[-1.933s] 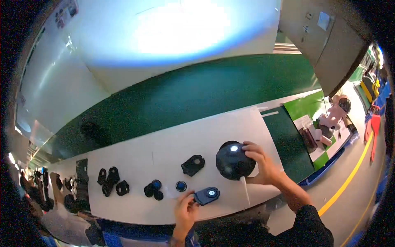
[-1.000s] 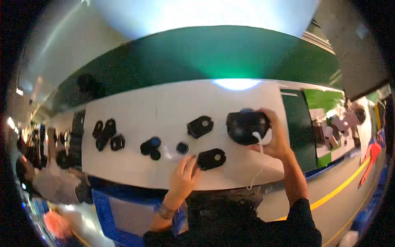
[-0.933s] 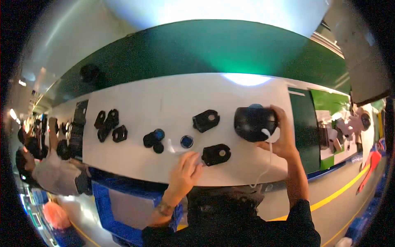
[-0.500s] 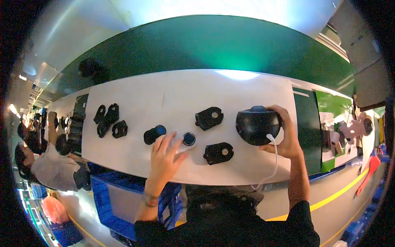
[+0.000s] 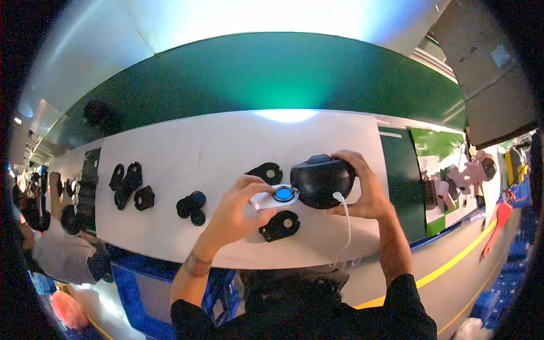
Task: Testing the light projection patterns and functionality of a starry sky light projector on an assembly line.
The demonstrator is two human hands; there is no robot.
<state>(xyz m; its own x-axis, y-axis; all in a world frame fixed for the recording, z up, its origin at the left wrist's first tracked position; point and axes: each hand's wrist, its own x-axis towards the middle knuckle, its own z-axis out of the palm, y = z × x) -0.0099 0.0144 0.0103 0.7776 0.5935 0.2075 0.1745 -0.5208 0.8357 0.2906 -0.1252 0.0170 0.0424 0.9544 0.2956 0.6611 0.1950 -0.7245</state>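
My right hand [image 5: 367,190] grips a rounded black device [image 5: 320,182] from its right side, thumb below and fingers over the top. A white cable [image 5: 347,226] runs from its plug in the device down to the table's near edge. Close against the device's left side, my left hand [image 5: 231,208] pinches a small pale piece [image 5: 262,200] with a dark-rimmed blue round disc [image 5: 283,194] at its end. Whether disc and device touch, I cannot tell. Flat black parts with pale round spots lie behind [image 5: 266,171] and in front [image 5: 279,226] of the disc.
On the white tabletop [image 5: 153,243] sit several dark round pieces [image 5: 191,207] and, farther left, a group of black flat parts [image 5: 129,184]. Blue crates [image 5: 139,289] stand below the near edge. Another person [image 5: 62,255] works at far left. A green board [image 5: 433,147] is at right.
My left hand has picked up the round disc from the table and brought it right, beside the black device. The right hand still holds the device. The whole view has shifted slightly.
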